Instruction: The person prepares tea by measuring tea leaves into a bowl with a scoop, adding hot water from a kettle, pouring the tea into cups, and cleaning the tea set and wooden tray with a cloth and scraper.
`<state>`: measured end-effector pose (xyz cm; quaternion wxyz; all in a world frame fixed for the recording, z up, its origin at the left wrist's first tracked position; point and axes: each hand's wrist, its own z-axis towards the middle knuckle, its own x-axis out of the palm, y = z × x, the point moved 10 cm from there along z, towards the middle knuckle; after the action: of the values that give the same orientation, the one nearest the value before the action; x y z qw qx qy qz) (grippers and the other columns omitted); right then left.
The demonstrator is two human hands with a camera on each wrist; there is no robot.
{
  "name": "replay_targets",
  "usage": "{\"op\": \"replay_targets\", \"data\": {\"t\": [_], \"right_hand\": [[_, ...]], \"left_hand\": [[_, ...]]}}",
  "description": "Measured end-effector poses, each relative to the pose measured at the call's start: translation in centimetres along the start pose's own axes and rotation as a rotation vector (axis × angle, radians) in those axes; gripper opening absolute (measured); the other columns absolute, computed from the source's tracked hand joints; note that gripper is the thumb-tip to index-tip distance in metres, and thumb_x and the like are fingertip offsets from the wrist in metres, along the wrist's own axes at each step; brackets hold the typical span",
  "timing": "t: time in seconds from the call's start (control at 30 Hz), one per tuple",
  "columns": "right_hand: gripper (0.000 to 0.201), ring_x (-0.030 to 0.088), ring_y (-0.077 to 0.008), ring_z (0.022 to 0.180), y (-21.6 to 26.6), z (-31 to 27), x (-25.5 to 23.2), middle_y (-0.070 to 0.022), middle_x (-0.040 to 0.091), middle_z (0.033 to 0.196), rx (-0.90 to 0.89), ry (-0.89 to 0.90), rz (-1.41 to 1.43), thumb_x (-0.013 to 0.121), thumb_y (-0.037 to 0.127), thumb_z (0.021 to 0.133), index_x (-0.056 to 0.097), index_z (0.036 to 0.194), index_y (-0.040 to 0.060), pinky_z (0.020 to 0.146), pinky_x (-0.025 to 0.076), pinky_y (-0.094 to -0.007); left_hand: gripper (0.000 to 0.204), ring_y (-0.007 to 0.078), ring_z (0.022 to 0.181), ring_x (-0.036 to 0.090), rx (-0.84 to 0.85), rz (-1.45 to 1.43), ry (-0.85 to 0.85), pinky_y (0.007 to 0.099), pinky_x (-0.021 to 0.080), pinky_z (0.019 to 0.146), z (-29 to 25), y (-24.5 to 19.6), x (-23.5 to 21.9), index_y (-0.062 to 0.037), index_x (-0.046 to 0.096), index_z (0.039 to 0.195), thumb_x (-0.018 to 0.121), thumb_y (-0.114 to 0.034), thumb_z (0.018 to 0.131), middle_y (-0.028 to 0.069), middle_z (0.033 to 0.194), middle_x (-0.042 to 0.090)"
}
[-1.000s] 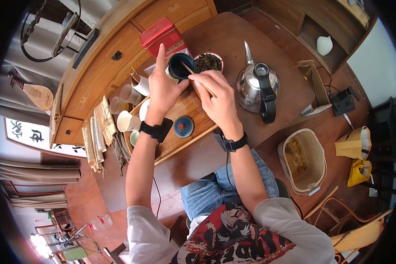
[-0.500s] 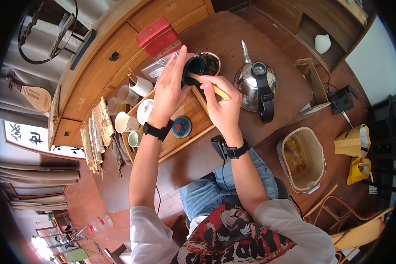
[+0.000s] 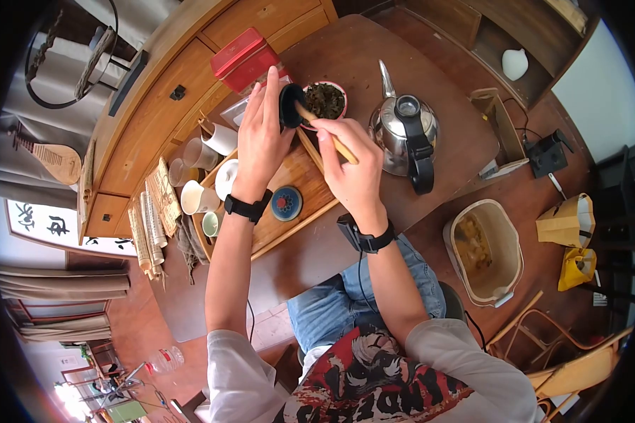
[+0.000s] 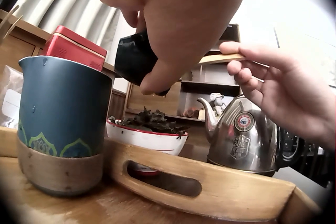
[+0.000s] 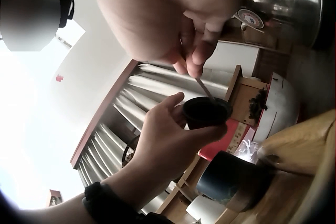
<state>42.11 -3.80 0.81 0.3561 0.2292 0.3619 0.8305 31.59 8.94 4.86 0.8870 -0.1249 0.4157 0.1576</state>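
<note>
My left hand (image 3: 262,144) holds a dark cup (image 3: 290,106) with its mouth tipped to the right. The right hand (image 3: 354,168) pinches a slim wooden tea stick (image 3: 344,150), whose far end reaches into the cup, as the right wrist view also shows. Beneath and beside the cup, dark wet tea leaves (image 4: 152,119) fill a white bowl (image 4: 142,138) with a red rim. A blue pitcher (image 4: 63,106) with a brown lower band stands on the wooden tray (image 4: 236,187). On the same tray lies a round blue patterned disc (image 3: 286,203).
Right of the bowl stands a steel kettle (image 3: 402,134) with a black handle. A red tin (image 3: 245,58) is behind the left hand. White cups (image 3: 199,197) and a white lid (image 3: 226,179) sit at left. A waste bucket (image 3: 484,254) with liquid stands at lower right.
The cup has tipped sideways toward the bowl, its mouth now turned right. My right hand has shifted on the stick, and more of the stick shows below the fingers.
</note>
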Motion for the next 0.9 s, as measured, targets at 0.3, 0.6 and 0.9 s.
{"op": "replay_targets", "data": {"t": [0.3,0.6,0.9], "right_hand": [[0.017,0.070,-0.0361,0.095,-1.3,-0.2,2.0,-0.0146,0.074,0.102,-0.050,0.082,-0.051,0.072,-0.003,0.101,0.077,0.116,0.0023,0.083,0.057,-0.0445],[0.019,0.069,-0.0366,0.092,-1.0,-1.0,-0.3,-0.0152,0.073,0.100,-0.006,0.004,-0.196,0.072,-0.004,0.099,0.077,0.116,0.0030,0.081,0.056,-0.0461],[0.019,0.069,-0.0365,0.092,-1.0,-1.0,-0.7,-0.0155,0.073,0.101,0.017,0.042,-0.188,0.073,-0.004,0.099,0.077,0.116,0.0022,0.081,0.056,-0.0458]], "left_hand": [[0.119,0.0443,0.145,0.058,-0.037,-0.033,0.066,0.0512,0.051,0.122,0.2,0.8,0.6,-0.0050,0.027,0.175,0.087,0.008,0.073,0.0190,0.144,0.071],[0.078,0.0330,0.126,0.067,0.334,0.209,0.078,0.0484,0.049,0.126,2.5,-2.8,1.3,0.0006,0.052,0.161,0.072,-0.001,0.086,0.0153,0.130,0.072],[0.093,0.0395,0.130,0.067,0.122,0.001,0.132,0.0496,0.047,0.129,3.2,-0.5,2.1,-0.0048,0.051,0.163,0.080,0.007,0.076,0.0181,0.136,0.073]]}}
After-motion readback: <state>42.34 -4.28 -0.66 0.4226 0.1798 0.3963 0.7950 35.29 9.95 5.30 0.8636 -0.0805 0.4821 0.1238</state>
